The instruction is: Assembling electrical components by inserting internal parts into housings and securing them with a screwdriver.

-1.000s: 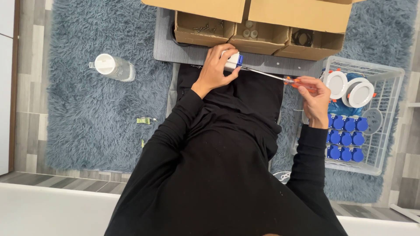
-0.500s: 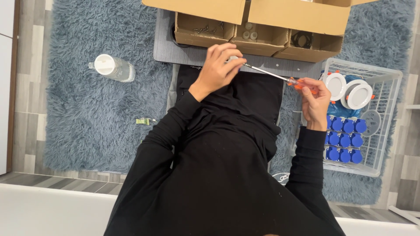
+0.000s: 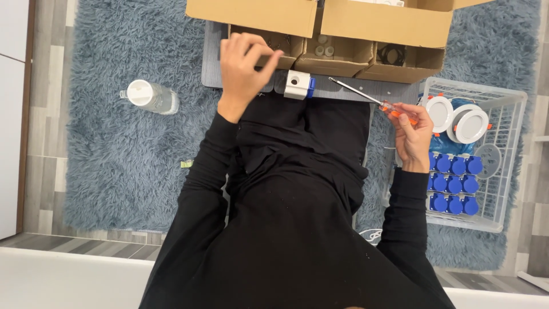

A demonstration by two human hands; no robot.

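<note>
From the head view, your right hand [image 3: 413, 133] is closed around the orange handle of a screwdriver [image 3: 366, 96], its shaft slanting up and left over the grey board [image 3: 349, 87]. Your left hand [image 3: 245, 64] is curled at the edge of the cardboard box [image 3: 337, 54]; it seems to pinch something small, but you cannot tell what. The white and blue socket block [image 3: 299, 84] sits on the board between your hands, untouched. A white wire basket [image 3: 503, 114] of blue parts stands just beside your right hand.
</note>
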